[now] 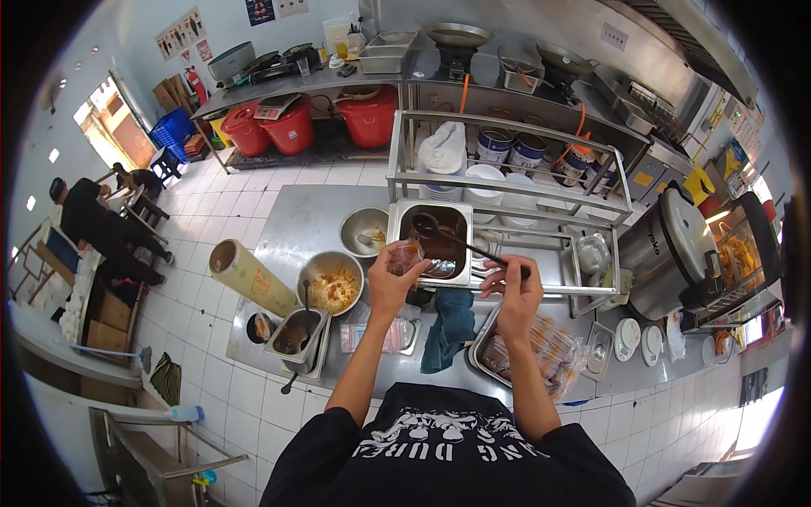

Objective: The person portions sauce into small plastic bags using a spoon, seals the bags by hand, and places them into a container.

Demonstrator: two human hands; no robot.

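Black shirt cloth [452, 452] lies closest, its white print across my chest, just off the near edge of the steel tabletop [317, 211]. Beyond that edge, my left hand [391, 286] grasps a small clear cup [405, 256] over the near left corner of a metal pan [467, 255]; my right hand [519, 294] grips the handle of a black ladle [475, 248], whose bowl is toward the pan's far left corner, in or just above the dark sauce [446, 245], I can't tell which. I'd judge the work to be partway: the cup is not set down, and whether any sauce has gone into it I cannot make out. Plenty of sauce seems left in the pan. Along the tabletop's near edge, right of a teal cloth [448, 329], a tray [475, 353] carries plastic-wrapped packets [545, 355]; these look finished to me, though I can't say they belong with the cup. Toward the tabletop's left edge, a metal bowl [306, 269] has shredded food [336, 287] in it, so that isn't used up.
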